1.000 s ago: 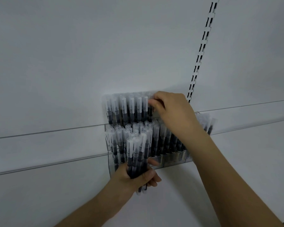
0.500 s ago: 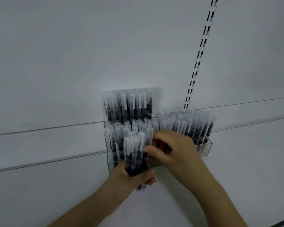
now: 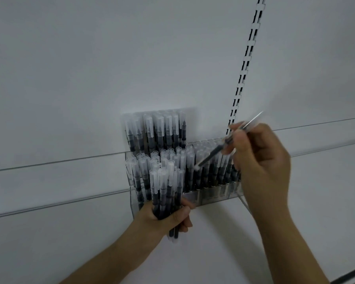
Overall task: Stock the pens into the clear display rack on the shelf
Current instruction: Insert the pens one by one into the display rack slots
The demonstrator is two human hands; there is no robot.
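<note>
While your left hand (image 3: 168, 217) grips a bundle of pens (image 3: 165, 193) upright, its fingers curled round the dark barrels and the thumb wrapped across the front, your right hand (image 3: 262, 160) holds a single pen (image 3: 219, 149) pinched between thumb and fingers. That single pen is tilted, its lower end pointing down and left over the right part of the clear display rack (image 3: 213, 194), its upper end blurred and rising past your knuckles to the upper right. You cannot tell whether its lower tip touches the pens standing beneath it.

Your bundle sits in front of the rack's left end, the frosted caps up and the barrel ends sticking out below your palm. Behind it, the rack is mounted against the white shelf back panel (image 3: 90, 78), just above a horizontal ridge in that panel. A tall rear row of capped pens (image 3: 156, 132) stands at the rack's left end, and lower rows of pens (image 3: 205, 167) fill the front tiers along to the right, partly hidden by your right hand.

Running up the panel above the rack's right end is a slotted upright strip (image 3: 245, 64).
</note>
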